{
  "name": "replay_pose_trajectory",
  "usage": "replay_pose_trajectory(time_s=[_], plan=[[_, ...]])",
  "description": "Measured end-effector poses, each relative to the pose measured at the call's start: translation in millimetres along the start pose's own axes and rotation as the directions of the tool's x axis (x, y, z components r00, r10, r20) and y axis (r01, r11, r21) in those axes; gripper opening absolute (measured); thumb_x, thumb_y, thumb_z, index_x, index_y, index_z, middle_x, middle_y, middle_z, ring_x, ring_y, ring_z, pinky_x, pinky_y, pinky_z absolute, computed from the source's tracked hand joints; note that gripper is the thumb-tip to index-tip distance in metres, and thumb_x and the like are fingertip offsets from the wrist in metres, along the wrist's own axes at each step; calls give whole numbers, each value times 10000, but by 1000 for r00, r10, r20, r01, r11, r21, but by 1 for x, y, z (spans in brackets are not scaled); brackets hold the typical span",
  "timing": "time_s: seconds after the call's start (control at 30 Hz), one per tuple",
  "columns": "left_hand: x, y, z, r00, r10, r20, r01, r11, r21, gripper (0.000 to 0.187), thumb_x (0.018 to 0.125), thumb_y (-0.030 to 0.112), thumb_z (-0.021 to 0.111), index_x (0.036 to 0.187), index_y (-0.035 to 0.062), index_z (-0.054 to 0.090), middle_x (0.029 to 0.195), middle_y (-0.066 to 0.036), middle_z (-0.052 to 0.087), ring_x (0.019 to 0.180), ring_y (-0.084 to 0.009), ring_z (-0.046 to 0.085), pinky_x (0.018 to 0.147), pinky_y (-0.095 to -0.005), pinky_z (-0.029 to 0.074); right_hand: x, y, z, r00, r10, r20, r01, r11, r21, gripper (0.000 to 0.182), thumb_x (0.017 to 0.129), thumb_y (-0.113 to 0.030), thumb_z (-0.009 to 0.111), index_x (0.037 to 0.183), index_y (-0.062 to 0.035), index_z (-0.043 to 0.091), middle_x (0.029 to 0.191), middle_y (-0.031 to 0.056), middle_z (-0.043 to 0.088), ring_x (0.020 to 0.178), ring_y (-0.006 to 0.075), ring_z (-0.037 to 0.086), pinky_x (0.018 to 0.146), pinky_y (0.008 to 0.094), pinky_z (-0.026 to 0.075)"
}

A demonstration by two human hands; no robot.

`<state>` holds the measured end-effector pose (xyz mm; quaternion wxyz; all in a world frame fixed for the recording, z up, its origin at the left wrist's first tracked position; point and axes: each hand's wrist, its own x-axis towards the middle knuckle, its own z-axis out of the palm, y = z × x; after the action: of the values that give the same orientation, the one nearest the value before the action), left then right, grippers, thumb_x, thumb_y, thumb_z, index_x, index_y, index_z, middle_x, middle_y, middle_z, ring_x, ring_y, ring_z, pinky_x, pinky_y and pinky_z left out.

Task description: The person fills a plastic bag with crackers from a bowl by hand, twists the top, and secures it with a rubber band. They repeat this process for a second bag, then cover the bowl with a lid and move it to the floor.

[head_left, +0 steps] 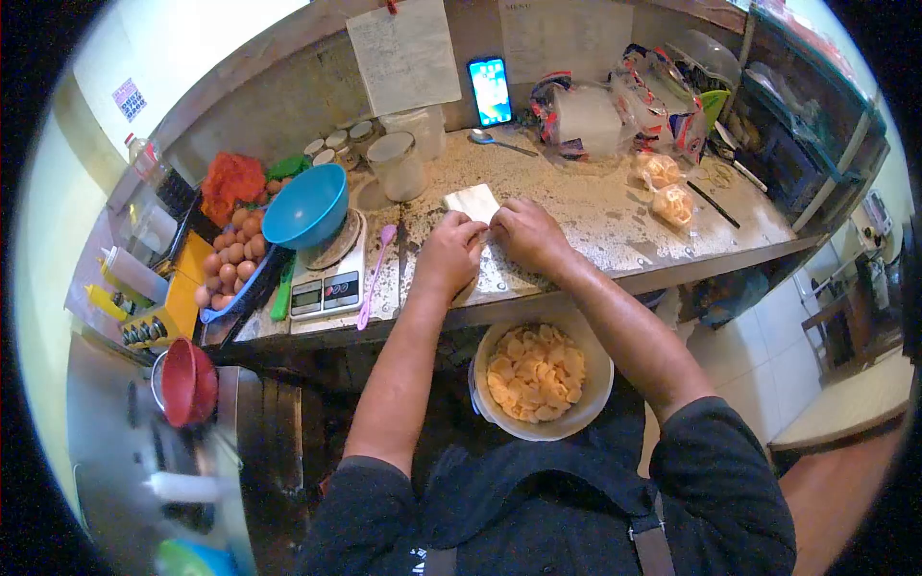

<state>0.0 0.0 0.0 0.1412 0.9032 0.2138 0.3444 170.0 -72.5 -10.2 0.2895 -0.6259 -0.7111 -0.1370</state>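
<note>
Head view: the white stack lies flat on the speckled counter, just beyond my fingertips, near the counter's middle. My left hand and right hand meet at its near side, fingers curled and the tips closed in a pinch; whatever may be between them is too small and too covered for me to tell. Below my hands, under the counter's edge, a round tub holds a heap of yellowish chips. To the left of the stack I have a pink spoon beside the kitchen scale, with a blue bowl tilted over the scale's round top, and brown eggs in a tray farther left. A clear jar stands behind the bowl's right side. Beyond the stack, a lit phone leans upright against the wall, a metal spoon lying near its foot. To the right are two small filled bags, a thin black stick near them, and larger plastic packs toward the wall.
</note>
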Motion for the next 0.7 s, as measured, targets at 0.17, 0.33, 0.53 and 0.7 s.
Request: replay_pose_trajectory(time_s=[0.17, 0.33, 0.53, 0.7], plan=[[0, 11, -8, 999, 30, -36, -28, 998, 49, 169, 816, 136, 654, 942, 34, 699, 961, -157, 628, 900, -327, 628, 794, -403, 520, 2, -2, 5, 997, 68, -26, -66, 996, 61, 97, 810, -159, 636, 844, -69, 630, 876, 118, 587, 898, 308, 567, 808, 402, 466], [2, -6, 3, 997, 30, -64, -26, 998, 58, 120, 803, 132, 665, 877, 44, 701, 921, -129, 627, 888, -317, 615, 805, -403, 509, 2, -4, -5, 1000, 4, -10, -4, 999, 42, 127, 784, -149, 664, 890, -80, 659, 914, 93, 612, 902, 292, 577, 800, 386, 471], [4, -7, -1, 991, 84, -106, -84, 996, 10, 66, 758, 95, 699, 798, 55, 665, 895, -98, 622, 895, -302, 587, 822, -397, 476, 0, -7, -13, 979, -160, -128, 164, 986, 25, 143, 757, -152, 693, 889, -98, 684, 932, 61, 630, 869, 259, 591, 776, 371, 480], [5, -8, 0, 993, 61, -105, -71, 993, -98, 93, 743, 75, 713, 796, 58, 640, 886, -93, 614, 904, -303, 576, 828, -399, 459, -1, -14, -19, 992, -107, -74, 109, 994, 31, 135, 748, -162, 701, 866, -100, 678, 933, 64, 630, 874, 262, 590, 785, 370, 479]])
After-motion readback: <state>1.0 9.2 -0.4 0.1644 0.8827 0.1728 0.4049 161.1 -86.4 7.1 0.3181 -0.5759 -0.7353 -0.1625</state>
